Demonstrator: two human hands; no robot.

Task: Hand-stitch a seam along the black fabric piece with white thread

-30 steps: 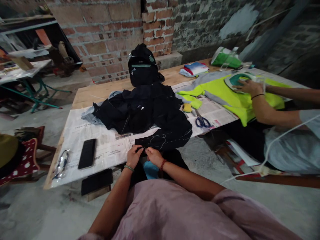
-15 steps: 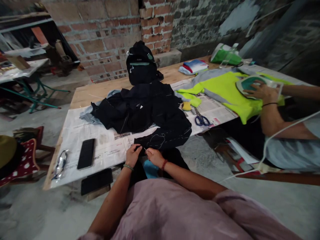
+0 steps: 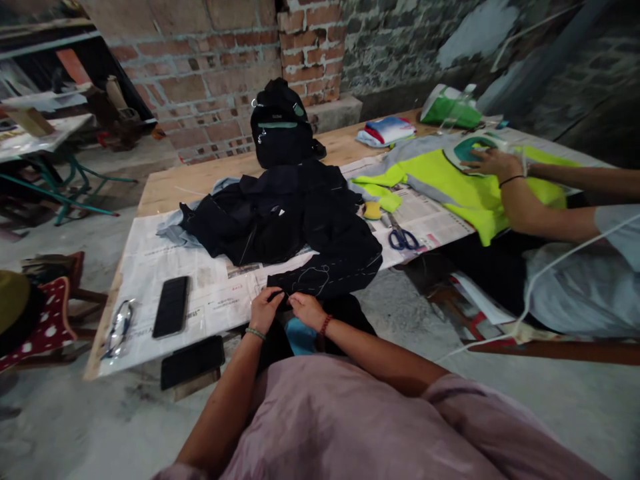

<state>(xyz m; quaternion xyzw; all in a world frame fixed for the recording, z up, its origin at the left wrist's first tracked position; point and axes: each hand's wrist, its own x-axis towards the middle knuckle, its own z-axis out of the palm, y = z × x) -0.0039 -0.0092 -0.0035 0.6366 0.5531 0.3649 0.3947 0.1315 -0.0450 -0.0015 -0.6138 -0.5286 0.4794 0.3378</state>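
Note:
A black garment (image 3: 325, 272) with white stitch-like lines and a looped outline hangs over the table's front edge. My left hand (image 3: 266, 308) pinches its near left corner between thumb and fingers. Close beside it, my right hand (image 3: 306, 309) is closed with the fingertips together on a thin, pale needle, which points at the cloth in the left hand. The needle's tip is too small to make out. More dark cloth (image 3: 260, 213) lies heaped behind, on top of a light blue piece (image 3: 173, 227).
Scissors (image 3: 401, 237) and a yellow sponge-like block (image 3: 371, 211) lie right of the cloth. At left are a phone (image 3: 171, 307) and glasses (image 3: 119, 327); another phone (image 3: 193, 363) sits below the edge. A backpack (image 3: 283, 127) stands behind. A co-worker's hand (image 3: 493, 163) holds an iron (image 3: 473, 152) on a yellow-grey garment (image 3: 445, 180).
My right hand has come slightly closer to my left, bringing the needle to the cloth. The co-worker's iron has slid left and away across the yellow garment.

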